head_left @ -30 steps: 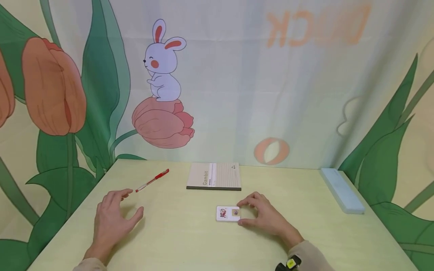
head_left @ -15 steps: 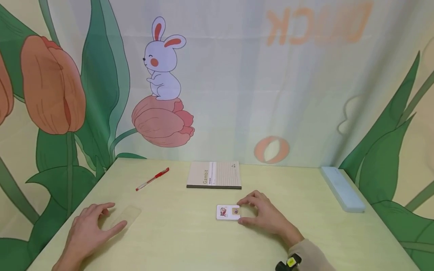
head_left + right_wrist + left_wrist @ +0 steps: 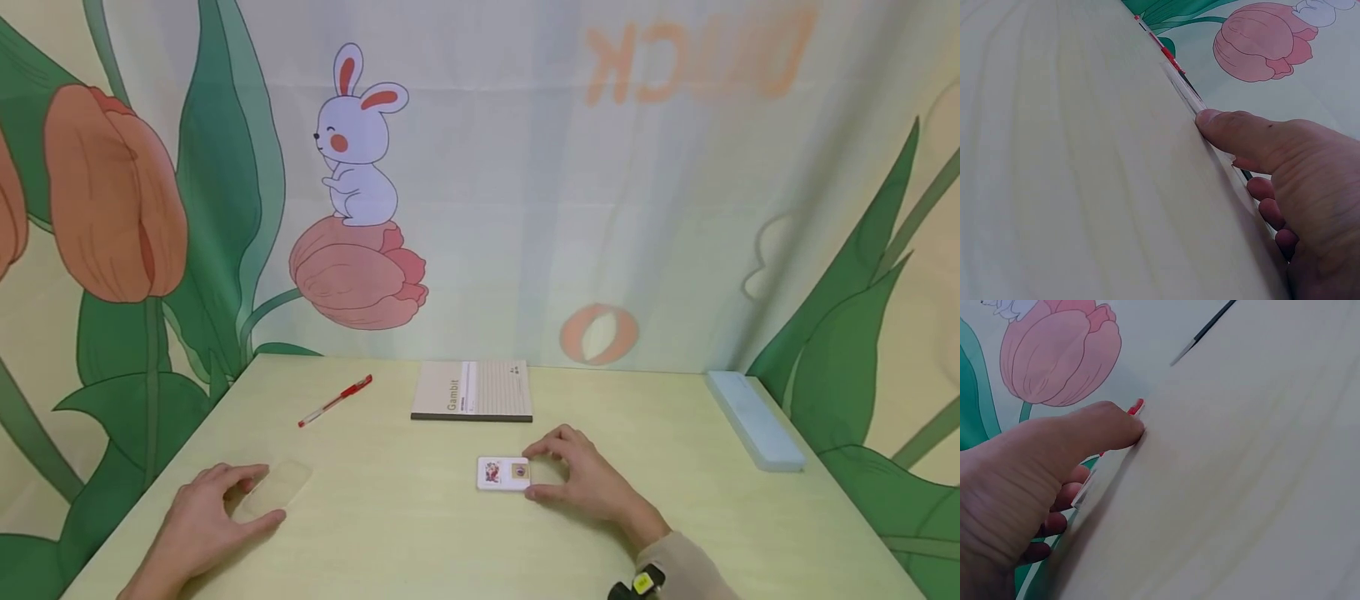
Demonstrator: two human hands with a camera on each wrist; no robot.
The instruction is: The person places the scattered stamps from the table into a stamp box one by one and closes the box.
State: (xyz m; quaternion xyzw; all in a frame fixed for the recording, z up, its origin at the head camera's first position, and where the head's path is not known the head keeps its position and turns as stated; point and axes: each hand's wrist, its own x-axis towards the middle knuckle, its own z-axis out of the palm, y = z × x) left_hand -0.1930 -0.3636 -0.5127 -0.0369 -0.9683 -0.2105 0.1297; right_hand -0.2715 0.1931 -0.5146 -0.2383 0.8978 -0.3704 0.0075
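Observation:
At the left of the table my left hand holds a clear, thin, rounded rectangular plastic piece between thumb and fingers. The left wrist view shows the thumb at one end of its clear edge. Near the middle, my right hand pinches the right end of a small flat white case with two little pictures on its top. In the right wrist view the case appears edge-on as a clear-looking strip, partly hidden by the thumb. Both things lie on or close to the table.
A red gel pen lies at the back left. The beige notebook rests at the back middle, above the white case. A long pale blue box sits near the right edge. Behind the table hangs a printed curtain.
My left hand moved down and to the left, away from the pen, then shifted slightly about the clear plastic piece, which has come into view. The right hand and white case stayed put.

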